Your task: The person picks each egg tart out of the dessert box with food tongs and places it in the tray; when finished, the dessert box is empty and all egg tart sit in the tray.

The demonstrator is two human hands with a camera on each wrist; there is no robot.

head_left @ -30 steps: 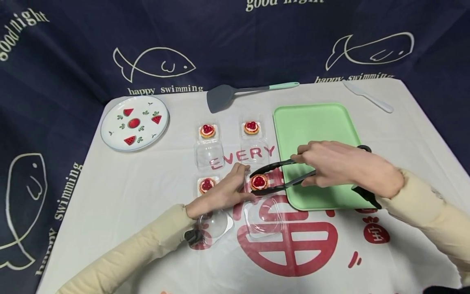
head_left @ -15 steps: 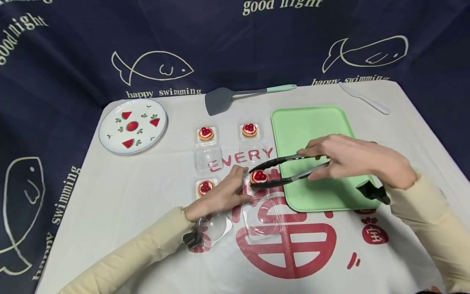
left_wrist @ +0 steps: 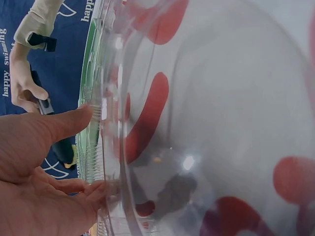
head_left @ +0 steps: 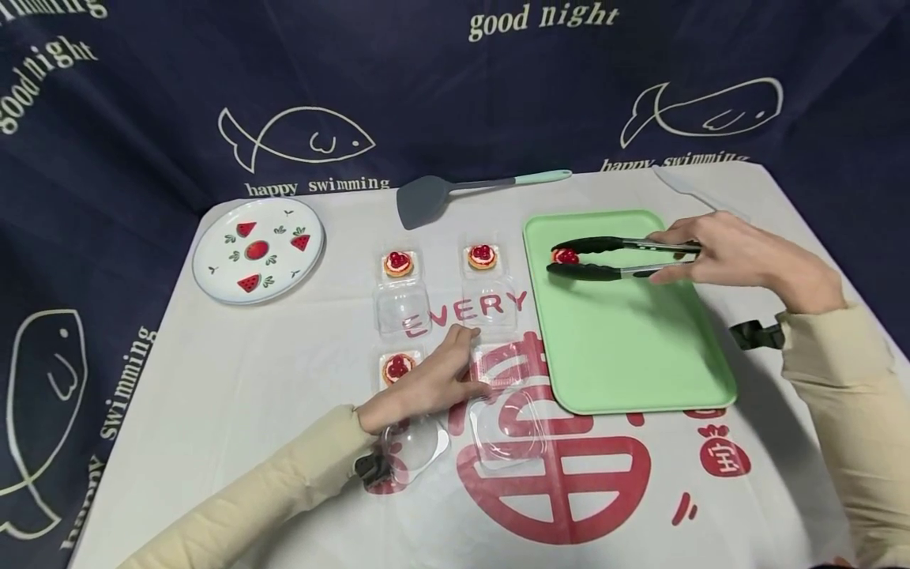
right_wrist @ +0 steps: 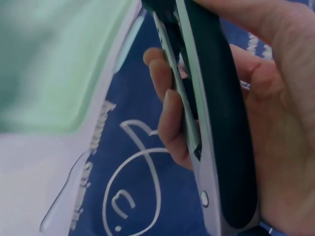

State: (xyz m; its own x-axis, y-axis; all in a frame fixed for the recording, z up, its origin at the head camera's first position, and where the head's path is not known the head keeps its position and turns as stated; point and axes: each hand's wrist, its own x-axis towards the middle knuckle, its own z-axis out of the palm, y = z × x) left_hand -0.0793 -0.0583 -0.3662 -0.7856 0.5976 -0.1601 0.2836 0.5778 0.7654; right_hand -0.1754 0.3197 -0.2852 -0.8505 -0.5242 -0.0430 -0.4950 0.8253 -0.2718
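Observation:
My right hand [head_left: 739,257] grips black tongs [head_left: 626,259], which pinch a small red-topped tart [head_left: 566,255] just over the far left part of the green tray [head_left: 640,348]. In the right wrist view my fingers [right_wrist: 172,113] wrap round the tongs' handle [right_wrist: 216,123]. My left hand [head_left: 426,379] lies flat on the cloth, thumb and forefinger straight against the rim of an empty clear container [head_left: 501,367]. The left wrist view is filled by clear plastic [left_wrist: 197,123], with my thumb [left_wrist: 64,123] on its ridged edge.
Three more tarts sit in open clear containers [head_left: 398,263] [head_left: 482,256] [head_left: 397,367], their lids folded out beside them. A watermelon-print plate [head_left: 259,249] stands at far left. A grey spatula [head_left: 426,197] and a white knife [head_left: 693,194] lie at the back.
The tongs lifted the tart out of the near container and carried it right and away, over the tray. My left hand stayed on the now empty container.

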